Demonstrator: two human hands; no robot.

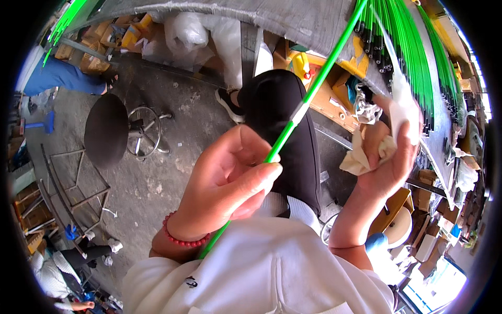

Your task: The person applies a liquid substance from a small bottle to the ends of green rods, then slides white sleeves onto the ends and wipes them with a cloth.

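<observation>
My left hand [230, 172], with a red bead bracelet at the wrist, is closed on a thin green rod [327, 68]. The rod slants from beside my body up to the table edge at the top. A short pale band [299, 113] circles it a little beyond my fingertips. To the right of the rod, my right hand [389, 167] is closed around a white squeeze bottle [401, 91] with a long thin nozzle pointing up. A crumpled cream cloth [360, 156] is also gripped in that hand, under its fingers. The right hand does not touch the rod.
Many green rods with black ends [418, 68] lie on the grey table [314, 15] at the upper right. Boxes and plastic bags [188, 34] sit beneath the table. A round stool [106, 131] stands at left, near a metal frame [78, 183]. Other people are at the left edge.
</observation>
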